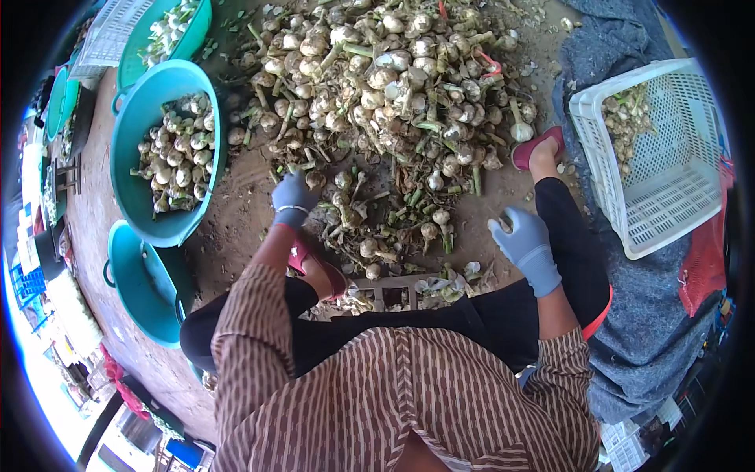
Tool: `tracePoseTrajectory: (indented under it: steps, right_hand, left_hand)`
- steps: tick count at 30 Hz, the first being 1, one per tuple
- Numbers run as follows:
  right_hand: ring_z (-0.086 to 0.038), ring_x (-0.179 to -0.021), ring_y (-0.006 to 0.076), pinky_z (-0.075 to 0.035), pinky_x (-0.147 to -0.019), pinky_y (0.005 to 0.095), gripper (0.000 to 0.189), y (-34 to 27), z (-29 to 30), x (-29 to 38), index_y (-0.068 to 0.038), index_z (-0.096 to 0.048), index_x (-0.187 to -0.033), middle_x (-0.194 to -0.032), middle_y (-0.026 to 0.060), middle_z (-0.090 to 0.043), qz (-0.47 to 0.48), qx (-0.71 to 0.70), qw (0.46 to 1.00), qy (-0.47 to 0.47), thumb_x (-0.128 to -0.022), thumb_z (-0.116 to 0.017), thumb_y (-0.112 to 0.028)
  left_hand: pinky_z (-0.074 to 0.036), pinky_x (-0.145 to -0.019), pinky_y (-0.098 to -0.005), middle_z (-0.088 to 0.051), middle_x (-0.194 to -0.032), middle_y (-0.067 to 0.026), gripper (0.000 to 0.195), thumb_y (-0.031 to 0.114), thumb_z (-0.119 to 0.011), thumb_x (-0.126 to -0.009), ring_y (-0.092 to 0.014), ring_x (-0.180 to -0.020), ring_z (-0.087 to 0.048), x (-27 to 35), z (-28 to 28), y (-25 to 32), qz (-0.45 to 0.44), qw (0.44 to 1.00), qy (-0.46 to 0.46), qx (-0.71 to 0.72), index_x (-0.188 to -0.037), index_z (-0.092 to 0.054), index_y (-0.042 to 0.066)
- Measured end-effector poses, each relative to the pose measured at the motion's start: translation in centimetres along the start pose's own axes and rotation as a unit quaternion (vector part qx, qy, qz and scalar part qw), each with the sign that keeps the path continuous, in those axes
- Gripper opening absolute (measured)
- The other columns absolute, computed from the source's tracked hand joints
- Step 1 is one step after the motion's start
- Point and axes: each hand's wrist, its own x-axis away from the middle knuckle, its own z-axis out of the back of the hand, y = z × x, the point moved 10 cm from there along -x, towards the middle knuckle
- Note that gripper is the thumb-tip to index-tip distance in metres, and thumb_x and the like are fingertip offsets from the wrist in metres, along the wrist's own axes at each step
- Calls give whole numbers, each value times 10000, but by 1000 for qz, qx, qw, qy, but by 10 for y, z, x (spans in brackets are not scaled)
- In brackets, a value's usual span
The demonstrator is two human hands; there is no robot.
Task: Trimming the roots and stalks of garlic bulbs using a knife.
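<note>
My left hand, in a grey-blue glove, is at the near left edge of a large heap of garlic bulbs with cut stems. Its fingers are beside a brownish garlic bulb; whether they grip it is hidden. My right hand, gloved alike, hovers above my right knee with its fingers curled. A small brownish patch shows between thumb and fingers, too unclear to tell as a held thing or the ground behind. Between my feet lie loose bulbs among stem cuttings and dry leaves.
At left stands a teal tub part full of bulbs, with another teal tub nearer me. A green basin holds paler garlic. To the right, a white plastic crate with some garlic rests on a grey-blue blanket.
</note>
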Motion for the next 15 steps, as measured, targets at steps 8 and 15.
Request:
tracePoseTrajectory:
  steps: [8, 15]
  right_hand:
    - [-611, -699, 347, -484, -622, 419, 326, -7, -8, -4, -20, -622, -876, -740, 161, -616, 10, 19, 1000, -8, -779, -646, -329]
    - [-579, -603, 281, -456, -543, 398, 206, -95, 33, 24, -70, -566, -737, -695, 81, -559, 252, -73, 951, 163, -604, -710, -130]
  left_hand:
    - [-476, -805, -414, -596, -1068, -148, 611, 392, -764, -637, -325, -986, -583, -7, -24, 7, 95, 987, 79, 105, -1122, -545, 93]
    - [-469, -836, -283, -502, -1101, -72, 580, -7, -647, -679, -175, -958, -532, 94, 79, 128, -119, 666, -41, 735, -1194, -397, 90]
